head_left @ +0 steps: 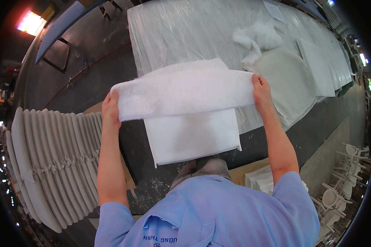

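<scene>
A long strip of fluffy white batting (pixel 185 92) is stretched between my two hands at chest height. My left hand (pixel 111 106) grips its left end, the thumb on top and the fingers mostly hidden behind. The right end is pinched by my right hand (pixel 261 91), thumb and fingers closed on the edge. Below the strip lies a white foam panel (pixel 193 136) with two short tabs at its near corners. The strip covers the panel's far part; I cannot tell if they touch.
A wide table under clear plastic sheeting (pixel 173 37) stands ahead, holding crumpled batting (pixel 264 35) and pale grey fabric pieces (pixel 286 80). Padded grey cushions (pixel 57 160) stand in a row at left. White chair frames (pixel 334 197) sit at right, and a blue-topped table (pixel 64 24) at far left.
</scene>
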`<state>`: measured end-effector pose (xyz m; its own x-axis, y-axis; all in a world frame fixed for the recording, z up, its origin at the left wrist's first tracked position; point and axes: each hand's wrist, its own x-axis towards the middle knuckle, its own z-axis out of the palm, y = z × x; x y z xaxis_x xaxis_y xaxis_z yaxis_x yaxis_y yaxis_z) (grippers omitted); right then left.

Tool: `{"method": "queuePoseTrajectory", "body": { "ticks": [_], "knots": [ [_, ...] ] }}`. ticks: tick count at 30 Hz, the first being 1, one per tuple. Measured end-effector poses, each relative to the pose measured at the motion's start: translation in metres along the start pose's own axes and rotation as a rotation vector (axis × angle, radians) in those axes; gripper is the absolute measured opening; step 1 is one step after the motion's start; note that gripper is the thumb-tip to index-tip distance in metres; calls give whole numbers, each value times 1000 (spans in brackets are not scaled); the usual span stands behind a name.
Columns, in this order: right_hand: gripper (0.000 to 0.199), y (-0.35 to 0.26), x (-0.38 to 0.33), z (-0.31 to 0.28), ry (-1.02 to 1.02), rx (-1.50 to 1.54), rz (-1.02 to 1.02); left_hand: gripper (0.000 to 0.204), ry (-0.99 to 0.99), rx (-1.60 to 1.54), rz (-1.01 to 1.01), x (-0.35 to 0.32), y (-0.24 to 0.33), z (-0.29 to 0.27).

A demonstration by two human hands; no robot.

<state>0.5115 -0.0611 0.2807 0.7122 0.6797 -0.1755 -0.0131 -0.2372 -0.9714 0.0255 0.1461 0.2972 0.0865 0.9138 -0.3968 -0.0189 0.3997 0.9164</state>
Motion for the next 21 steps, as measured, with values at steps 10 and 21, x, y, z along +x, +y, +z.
{"method": "queuePoseTrajectory", "body": {
  "ticks": [10,21],
  "knots": [
    [30,153,-99,-56,57,-700,-20,35,217,292,-172,-106,-179,-33],
    [28,180,-122,-48,29,-789,-9,32,192,503,-90,-118,-210,-49]
  ]
}}
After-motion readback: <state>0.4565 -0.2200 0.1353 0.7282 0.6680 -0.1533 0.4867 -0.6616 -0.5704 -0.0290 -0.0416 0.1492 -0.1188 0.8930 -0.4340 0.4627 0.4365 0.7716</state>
